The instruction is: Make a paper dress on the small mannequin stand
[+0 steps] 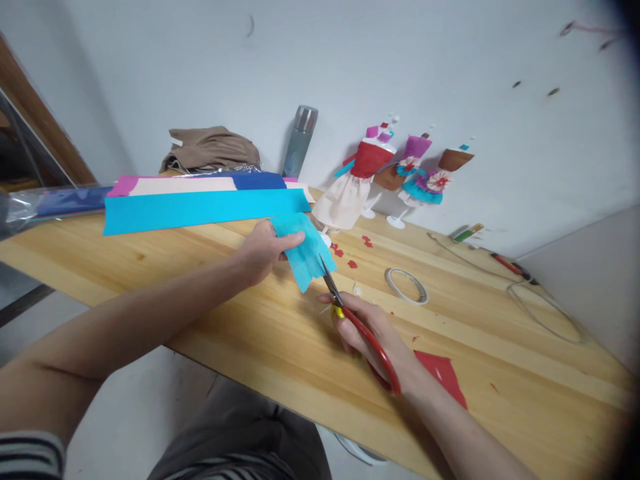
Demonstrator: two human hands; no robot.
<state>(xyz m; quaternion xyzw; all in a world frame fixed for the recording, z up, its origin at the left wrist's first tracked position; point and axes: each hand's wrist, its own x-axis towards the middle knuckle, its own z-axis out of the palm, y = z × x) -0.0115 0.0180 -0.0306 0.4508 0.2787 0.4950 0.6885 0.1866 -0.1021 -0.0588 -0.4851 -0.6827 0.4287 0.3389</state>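
Note:
My left hand [267, 252] pinches a piece of turquoise crepe paper [306, 248] above the wooden table, its thumb lying on top. The lower edge of the paper is notched. In my right hand [367, 327] are red-handled scissors [375, 353], their blades pointing up at the paper's lower right edge. The tips lie against the paper; whether both blades are around it I cannot tell. Behind the left hand lies a long turquoise strip [200, 212]. Small red scraps [353, 265] are scattered beyond the scissors.
Small dress stands, one with a red top and cream skirt [343, 200], stand near the wall. A tape roll [407, 287], red paper [443, 377], a thin cable [545, 323] and a green-handled tool [467, 233] lie rightward. A thermos [299, 143] and brown cloth [213, 150] are at the back.

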